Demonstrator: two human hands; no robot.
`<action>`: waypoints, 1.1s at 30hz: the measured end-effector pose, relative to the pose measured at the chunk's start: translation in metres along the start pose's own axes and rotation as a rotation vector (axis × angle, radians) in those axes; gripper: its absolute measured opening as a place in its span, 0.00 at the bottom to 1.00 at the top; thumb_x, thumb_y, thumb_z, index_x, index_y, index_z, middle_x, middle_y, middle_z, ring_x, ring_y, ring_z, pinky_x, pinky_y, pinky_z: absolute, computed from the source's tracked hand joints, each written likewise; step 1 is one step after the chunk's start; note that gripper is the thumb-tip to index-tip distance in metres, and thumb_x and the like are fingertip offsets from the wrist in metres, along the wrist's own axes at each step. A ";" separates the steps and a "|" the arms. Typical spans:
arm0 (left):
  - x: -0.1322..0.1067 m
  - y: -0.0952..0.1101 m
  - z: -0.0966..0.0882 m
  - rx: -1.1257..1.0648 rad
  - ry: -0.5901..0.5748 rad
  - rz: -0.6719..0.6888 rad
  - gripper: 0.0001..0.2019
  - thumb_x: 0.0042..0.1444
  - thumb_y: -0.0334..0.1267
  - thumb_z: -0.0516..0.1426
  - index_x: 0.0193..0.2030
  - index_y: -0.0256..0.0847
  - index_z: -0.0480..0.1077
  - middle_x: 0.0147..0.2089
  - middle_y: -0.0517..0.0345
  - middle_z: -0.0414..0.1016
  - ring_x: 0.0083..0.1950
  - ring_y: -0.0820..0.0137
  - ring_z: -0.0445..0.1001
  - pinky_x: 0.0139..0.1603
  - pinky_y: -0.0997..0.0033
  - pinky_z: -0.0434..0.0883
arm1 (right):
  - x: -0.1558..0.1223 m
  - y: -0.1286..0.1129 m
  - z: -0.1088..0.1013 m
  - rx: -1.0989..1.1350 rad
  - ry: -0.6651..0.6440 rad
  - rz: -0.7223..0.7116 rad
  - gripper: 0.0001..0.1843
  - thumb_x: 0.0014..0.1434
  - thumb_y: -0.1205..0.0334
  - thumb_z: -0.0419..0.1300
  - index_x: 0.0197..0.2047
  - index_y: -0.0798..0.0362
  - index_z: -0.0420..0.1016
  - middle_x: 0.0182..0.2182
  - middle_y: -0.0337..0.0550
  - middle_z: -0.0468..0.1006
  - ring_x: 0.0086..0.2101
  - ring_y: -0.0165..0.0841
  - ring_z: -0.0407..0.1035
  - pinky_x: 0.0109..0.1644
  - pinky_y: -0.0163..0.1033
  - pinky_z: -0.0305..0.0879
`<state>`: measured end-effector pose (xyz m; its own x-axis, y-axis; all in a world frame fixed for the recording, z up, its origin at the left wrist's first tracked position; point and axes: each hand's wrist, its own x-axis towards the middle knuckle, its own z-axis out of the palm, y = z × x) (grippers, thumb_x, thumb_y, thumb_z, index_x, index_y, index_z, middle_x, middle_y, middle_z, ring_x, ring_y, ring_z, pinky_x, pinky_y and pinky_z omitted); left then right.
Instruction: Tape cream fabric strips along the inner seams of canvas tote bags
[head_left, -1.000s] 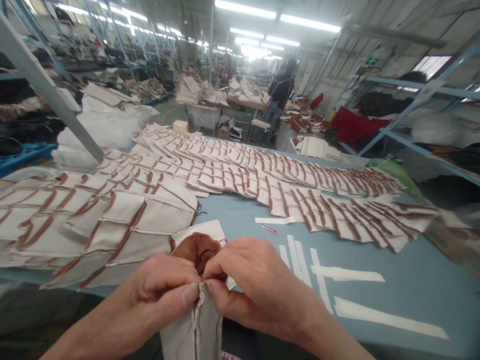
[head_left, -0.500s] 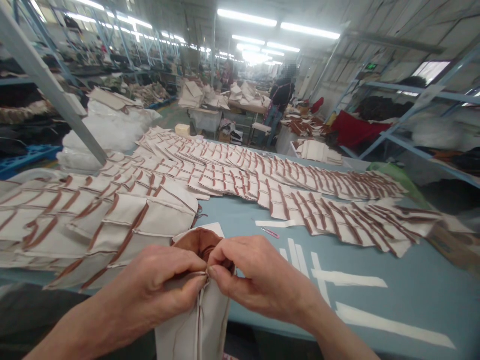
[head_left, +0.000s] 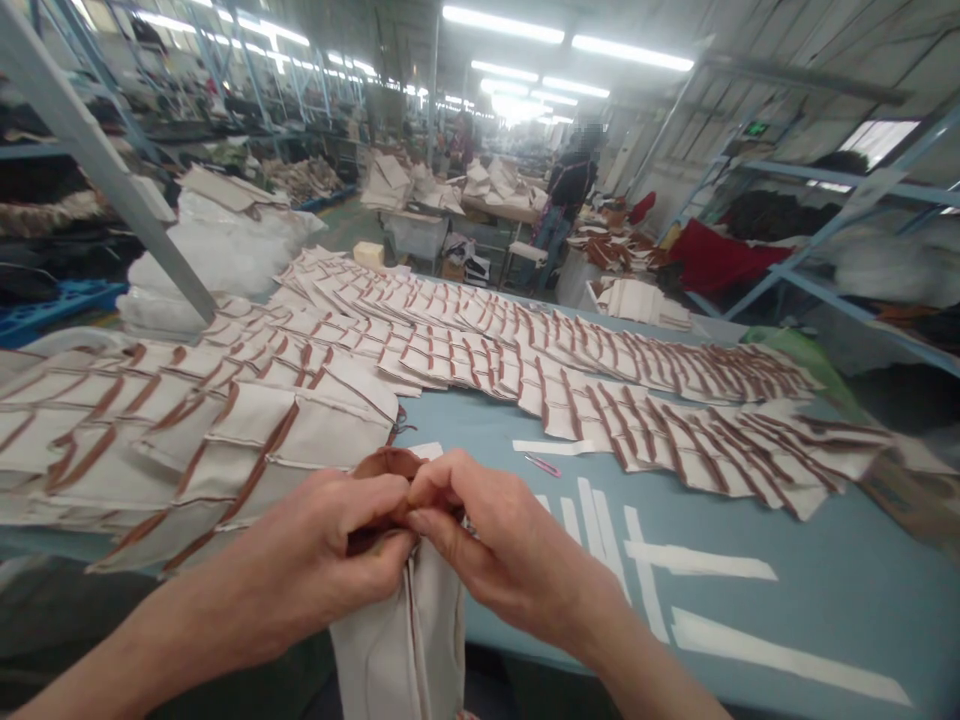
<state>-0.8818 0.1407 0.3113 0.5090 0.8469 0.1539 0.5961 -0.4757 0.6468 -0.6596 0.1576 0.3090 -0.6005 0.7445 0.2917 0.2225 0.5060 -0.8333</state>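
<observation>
Low in the middle is a cream sewn tube that looks like a boot shaft (head_left: 401, 650), standing upright with a seam down the side towards me. Brown material (head_left: 386, 464) shows inside its open top. My left hand (head_left: 349, 545) pinches the rim from the left, thumb against fingers. From the right, my right hand (head_left: 487, 540) pinches the same rim beside the seam. The fingertips of both hands meet there and hide the gripped edge. Whether anything small sits between them cannot be made out.
Overlapping cream pieces with brown edges (head_left: 247, 440) cover the table's left side, with further rows (head_left: 465, 360) behind. On the blue table (head_left: 787, 500) lie pale strips (head_left: 787, 655) and a small pink tool (head_left: 544, 466). A person (head_left: 562, 195) stands farther back. A metal post (head_left: 112, 165) slants at left.
Both hands have risen slightly with the tube's rim, and the fingers have closed in over its edge. Less of the brown inside shows. The view has shifted a little.
</observation>
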 end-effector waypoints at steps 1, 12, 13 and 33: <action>0.000 -0.001 0.003 -0.010 0.015 -0.015 0.08 0.57 0.29 0.52 0.28 0.43 0.67 0.25 0.69 0.65 0.26 0.77 0.65 0.27 0.77 0.59 | 0.001 0.003 0.001 0.060 0.002 0.019 0.03 0.74 0.66 0.57 0.45 0.49 0.69 0.37 0.38 0.79 0.37 0.31 0.74 0.42 0.33 0.65; -0.005 0.004 0.021 0.076 0.254 0.162 0.10 0.61 0.27 0.50 0.32 0.44 0.67 0.25 0.71 0.67 0.22 0.79 0.67 0.25 0.79 0.62 | 0.007 -0.009 -0.003 -0.201 -0.171 0.055 0.07 0.65 0.65 0.49 0.34 0.47 0.58 0.31 0.38 0.71 0.31 0.34 0.65 0.38 0.41 0.55; -0.004 0.007 0.020 0.086 0.270 0.174 0.10 0.62 0.27 0.51 0.32 0.44 0.67 0.25 0.71 0.69 0.22 0.79 0.69 0.26 0.80 0.63 | 0.007 -0.011 -0.003 -0.225 -0.174 0.067 0.06 0.63 0.65 0.49 0.34 0.47 0.57 0.30 0.38 0.71 0.30 0.33 0.63 0.36 0.41 0.53; -0.016 -0.001 0.022 0.295 0.260 0.292 0.12 0.77 0.31 0.48 0.41 0.47 0.66 0.31 0.64 0.76 0.28 0.72 0.80 0.30 0.74 0.72 | -0.003 -0.002 0.026 -0.434 -0.051 0.134 0.06 0.58 0.63 0.53 0.29 0.49 0.62 0.25 0.41 0.75 0.25 0.33 0.64 0.32 0.43 0.45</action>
<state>-0.8767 0.1220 0.2918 0.5321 0.6812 0.5029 0.6211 -0.7177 0.3150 -0.6784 0.1428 0.2973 -0.5790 0.7990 0.1625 0.5956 0.5506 -0.5849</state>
